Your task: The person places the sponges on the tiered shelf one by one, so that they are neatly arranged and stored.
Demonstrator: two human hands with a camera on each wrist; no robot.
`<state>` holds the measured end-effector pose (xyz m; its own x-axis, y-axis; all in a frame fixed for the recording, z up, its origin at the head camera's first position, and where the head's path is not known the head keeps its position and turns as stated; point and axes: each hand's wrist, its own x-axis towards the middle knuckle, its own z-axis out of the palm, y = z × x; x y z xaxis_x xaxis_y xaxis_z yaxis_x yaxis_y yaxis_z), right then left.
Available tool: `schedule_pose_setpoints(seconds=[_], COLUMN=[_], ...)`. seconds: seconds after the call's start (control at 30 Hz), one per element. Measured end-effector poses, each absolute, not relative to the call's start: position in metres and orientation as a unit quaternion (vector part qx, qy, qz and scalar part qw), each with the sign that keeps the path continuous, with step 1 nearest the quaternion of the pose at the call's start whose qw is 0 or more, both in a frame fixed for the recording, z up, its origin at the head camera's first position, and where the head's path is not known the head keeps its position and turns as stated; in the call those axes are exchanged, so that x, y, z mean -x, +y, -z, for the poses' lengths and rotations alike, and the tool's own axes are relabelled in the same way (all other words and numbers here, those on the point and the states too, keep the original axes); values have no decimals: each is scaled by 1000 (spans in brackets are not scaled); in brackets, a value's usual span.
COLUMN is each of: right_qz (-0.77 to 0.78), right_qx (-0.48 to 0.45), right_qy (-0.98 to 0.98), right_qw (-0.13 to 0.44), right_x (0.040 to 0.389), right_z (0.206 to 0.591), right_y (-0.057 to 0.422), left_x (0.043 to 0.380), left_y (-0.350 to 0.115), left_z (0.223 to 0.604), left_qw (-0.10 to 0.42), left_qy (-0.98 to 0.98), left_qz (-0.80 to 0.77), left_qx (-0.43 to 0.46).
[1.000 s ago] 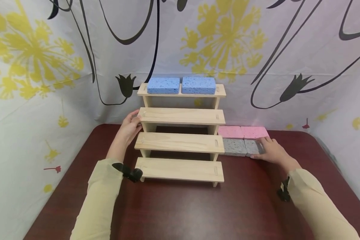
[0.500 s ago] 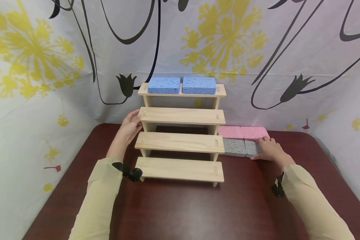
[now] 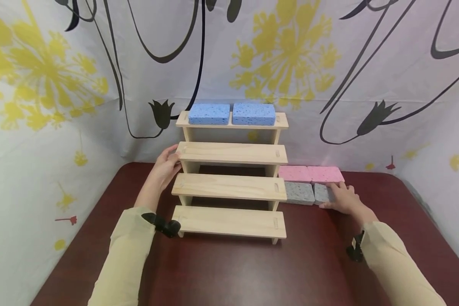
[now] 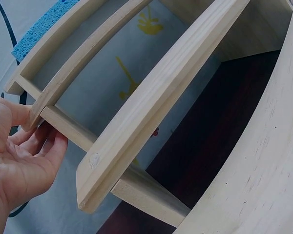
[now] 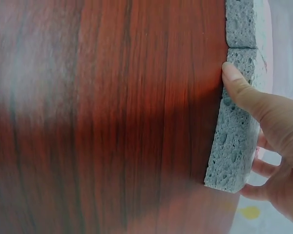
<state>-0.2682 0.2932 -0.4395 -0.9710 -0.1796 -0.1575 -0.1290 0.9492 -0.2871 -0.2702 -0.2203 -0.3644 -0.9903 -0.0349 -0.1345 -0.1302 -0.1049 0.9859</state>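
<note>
A pale wooden stepped rack [image 3: 229, 187] stands mid-table. My left hand [image 3: 162, 170] holds the left end of its second-highest step. In the left wrist view, the left hand [image 4: 24, 161] has its thumb on that board and its fingers curled beneath. Right of the rack, my right hand [image 3: 344, 199] grips the right-hand grey sponge [image 3: 322, 193], which lies on the table. The right wrist view shows the thumb along the front side of this grey sponge [image 5: 229, 146] and fingers behind it. Another grey sponge [image 3: 299, 193] sits against its left end.
Two pink sponges [image 3: 325, 173] lie behind the grey pair. On the rack's top step rest two blue sponges [image 3: 254, 114]. The dark red table [image 3: 229, 272] is bounded by patterned cloth [image 3: 222, 51] at the back and sides.
My right hand has shifted slightly left, and its grey sponge now sits at a slight angle to its neighbour. The left hand keeps its hold. The head view has tilted up a little.
</note>
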Motion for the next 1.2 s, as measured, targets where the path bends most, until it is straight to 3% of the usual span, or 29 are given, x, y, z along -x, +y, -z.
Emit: schedule_pose_setpoints(seconds=[0.27,0.63,1.2], right_qz=[135,136,207], right_qx=[61,25,8], right_qy=[986,990,978], right_qw=[76,39,-38], right_x=[262,256,248], right_z=[442,440,399], right_y=[290,292,287], left_x=[256,253,257], left_y=[-214,-214,-212], left_z=[344,350,349], left_qw=[44,43,41], left_qy=[673,672,683], left_qz=[-733,-734,-725], left_qx=[89,88,79])
